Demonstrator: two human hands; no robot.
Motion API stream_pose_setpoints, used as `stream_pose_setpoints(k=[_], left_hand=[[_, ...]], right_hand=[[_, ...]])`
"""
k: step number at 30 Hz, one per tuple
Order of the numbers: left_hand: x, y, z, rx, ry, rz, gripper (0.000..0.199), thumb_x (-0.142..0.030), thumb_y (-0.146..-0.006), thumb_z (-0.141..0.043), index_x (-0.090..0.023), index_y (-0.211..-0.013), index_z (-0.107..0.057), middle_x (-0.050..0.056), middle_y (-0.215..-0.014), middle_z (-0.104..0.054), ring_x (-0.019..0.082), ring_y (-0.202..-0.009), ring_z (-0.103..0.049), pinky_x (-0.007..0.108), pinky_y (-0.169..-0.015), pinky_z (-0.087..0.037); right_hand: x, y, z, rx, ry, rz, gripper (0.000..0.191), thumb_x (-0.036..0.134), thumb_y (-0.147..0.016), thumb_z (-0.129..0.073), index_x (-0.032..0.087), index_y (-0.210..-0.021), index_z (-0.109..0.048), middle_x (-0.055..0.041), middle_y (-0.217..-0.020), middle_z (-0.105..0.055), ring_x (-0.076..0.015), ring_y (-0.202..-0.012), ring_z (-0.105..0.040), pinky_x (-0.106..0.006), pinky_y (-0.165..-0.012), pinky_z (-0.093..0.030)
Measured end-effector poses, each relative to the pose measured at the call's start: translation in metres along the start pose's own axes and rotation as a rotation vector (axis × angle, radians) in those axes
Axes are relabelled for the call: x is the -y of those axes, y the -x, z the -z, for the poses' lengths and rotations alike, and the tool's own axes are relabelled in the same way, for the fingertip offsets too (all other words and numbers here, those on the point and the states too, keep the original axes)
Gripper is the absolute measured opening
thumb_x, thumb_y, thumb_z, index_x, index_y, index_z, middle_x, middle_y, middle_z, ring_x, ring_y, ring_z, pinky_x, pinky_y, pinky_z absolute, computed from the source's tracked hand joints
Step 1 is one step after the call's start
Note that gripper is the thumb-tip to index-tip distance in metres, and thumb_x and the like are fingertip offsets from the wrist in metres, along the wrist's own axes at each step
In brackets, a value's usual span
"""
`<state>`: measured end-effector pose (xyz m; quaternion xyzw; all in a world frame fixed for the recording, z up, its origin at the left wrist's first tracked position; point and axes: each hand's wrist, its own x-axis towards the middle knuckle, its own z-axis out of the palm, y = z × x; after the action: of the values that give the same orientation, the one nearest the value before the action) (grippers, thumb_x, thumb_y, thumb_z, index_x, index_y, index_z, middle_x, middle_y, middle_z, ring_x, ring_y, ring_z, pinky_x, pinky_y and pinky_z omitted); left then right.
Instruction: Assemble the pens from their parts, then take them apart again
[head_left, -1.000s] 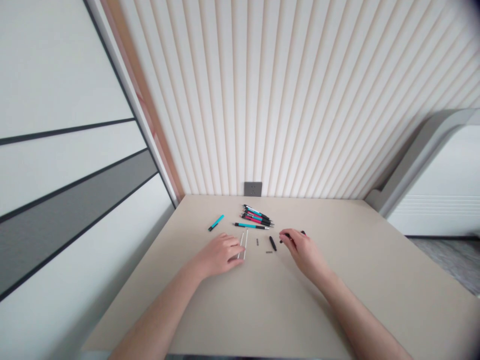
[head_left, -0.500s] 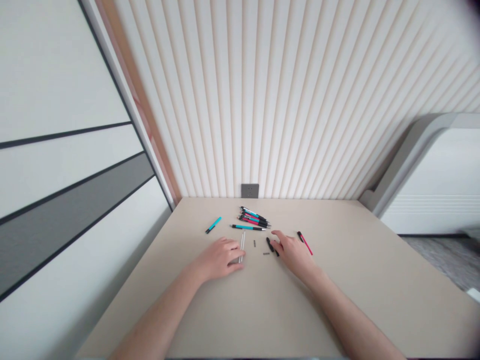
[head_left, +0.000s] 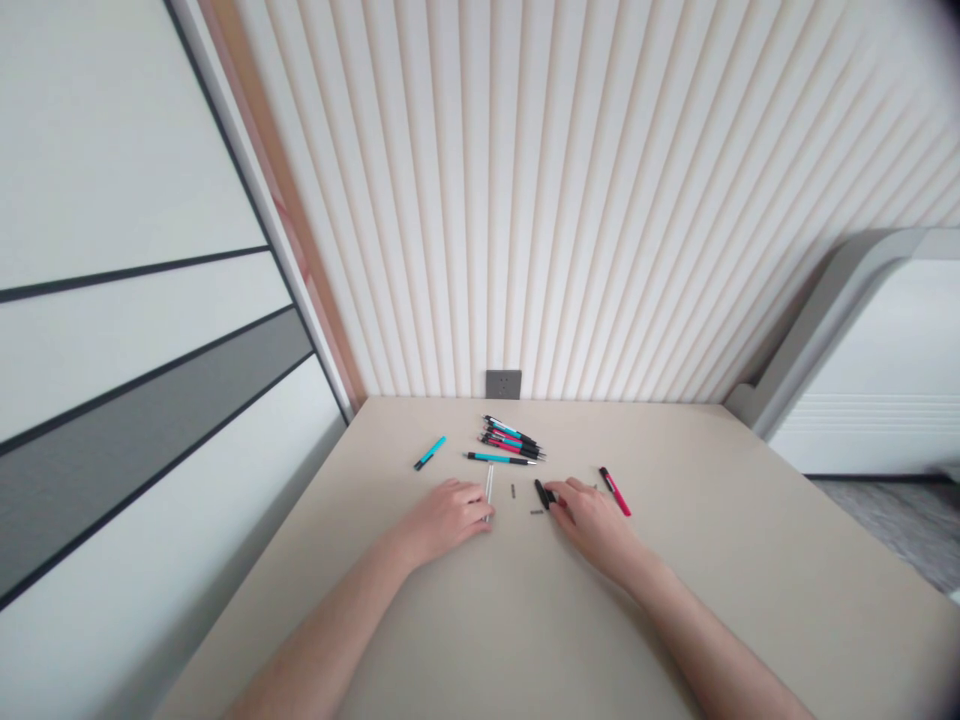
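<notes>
Now your right hand (head_left: pixel 592 520) sits farther left than a second ago, its thumb and forefinger nearly together about a short black piece (head_left: pixel 552 497). Your fingers partly hide it, so you cannot tell whether it is pinched or merely touched. At its 9 o'clock, just beside it, lies a tapered black plastic tube (head_left: pixel 541 493). The slim red barrel with a black end (head_left: pixel 615 491), mostly hidden under that hand a second ago, now lies uncovered at the hand's 1 o'clock. That seems to leave the black parts paired and the barrel apart.

Your left hand (head_left: pixel 450 515) stays low, fingers curled over two slim white rods (head_left: pixel 490 480) at its 2 o'clock. They lie closer together than before, suggesting they are being gathered; how firmly they are held, you cannot tell. Between your hands, two small grey pieces (head_left: pixel 514 491) remain loose on the beige tabletop (head_left: pixel 465 620).
</notes>
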<state>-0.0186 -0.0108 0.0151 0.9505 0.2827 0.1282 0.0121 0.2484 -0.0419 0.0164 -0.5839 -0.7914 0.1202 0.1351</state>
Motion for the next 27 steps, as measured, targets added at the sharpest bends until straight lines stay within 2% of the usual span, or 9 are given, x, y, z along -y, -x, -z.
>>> stream_pose_setpoints(k=[4, 10, 16, 20, 24, 27], left_hand=[[0.000, 0.000, -0.002, 0.000, 0.001, -0.010, 0.019, -0.035, -0.094, -0.055, -0.020, -0.091, -0.068, 0.002, -0.084, -0.062, 0.015, -0.078, -0.059, 0.027, -0.075, -0.043], [0.001, 0.003, 0.001, -0.016, -0.015, 0.010, 0.022, -0.036, -0.096, -0.051, -0.021, -0.101, -0.067, 0.003, -0.086, -0.064, 0.016, -0.080, -0.060, 0.029, -0.078, -0.043], [0.023, 0.011, 0.006, -0.233, -0.026, 0.252, 0.020, -0.023, -0.097, -0.048, -0.021, -0.105, -0.066, 0.004, -0.098, -0.067, 0.020, -0.094, -0.061, 0.036, -0.088, -0.044], [0.039, 0.017, 0.003, -0.330, -0.020, 0.393, 0.022, -0.019, -0.095, -0.048, -0.021, -0.107, -0.066, 0.006, -0.100, -0.067, 0.020, -0.094, -0.061, 0.036, -0.086, -0.047], [0.044, 0.012, -0.001, -0.329, -0.018, 0.409, 0.025, -0.015, -0.093, -0.048, -0.020, -0.110, -0.066, 0.007, -0.102, -0.066, 0.021, -0.098, -0.059, 0.036, -0.089, -0.047], [0.044, 0.001, -0.003, -0.276, -0.041, 0.373, 0.029, -0.010, -0.091, -0.048, -0.020, -0.113, -0.065, 0.007, -0.105, -0.066, 0.021, -0.100, -0.058, 0.036, -0.090, -0.046]], right_hand=[[0.001, -0.002, -0.001, -0.049, -0.016, 0.019, 0.028, 0.024, -0.095, -0.044, 0.022, -0.117, -0.062, -0.0083, -0.103, -0.065, -0.0205, -0.093, -0.063, -0.028, -0.079, -0.043], [0.007, 0.001, -0.005, -0.103, 0.035, 0.188, 0.020, 0.025, -0.093, -0.052, 0.024, -0.103, -0.069, -0.0060, -0.097, -0.061, -0.0195, -0.090, -0.059, -0.031, -0.083, -0.042], [0.015, 0.001, -0.012, -0.125, 0.156, 0.244, 0.021, 0.023, -0.095, -0.050, 0.023, -0.088, -0.070, -0.0056, -0.093, -0.061, -0.0197, -0.088, -0.057, -0.032, -0.079, -0.040], [0.015, -0.001, -0.014, -0.132, 0.206, 0.240, 0.019, 0.023, -0.095, -0.050, 0.022, -0.088, -0.068, -0.0055, -0.091, -0.061, -0.0198, -0.086, -0.057, -0.032, -0.076, -0.040], [0.016, 0.000, -0.015, -0.155, 0.238, 0.237, 0.019, 0.020, -0.095, -0.050, 0.021, -0.086, -0.067, -0.0055, -0.089, -0.062, -0.0201, -0.085, -0.057, -0.032, -0.074, -0.039], [0.018, 0.000, -0.017, -0.205, 0.226, 0.274, 0.018, 0.019, -0.094, -0.051, 0.020, -0.087, -0.066, -0.0065, -0.096, -0.062, -0.0196, -0.087, -0.056, -0.032, -0.076, -0.039]])
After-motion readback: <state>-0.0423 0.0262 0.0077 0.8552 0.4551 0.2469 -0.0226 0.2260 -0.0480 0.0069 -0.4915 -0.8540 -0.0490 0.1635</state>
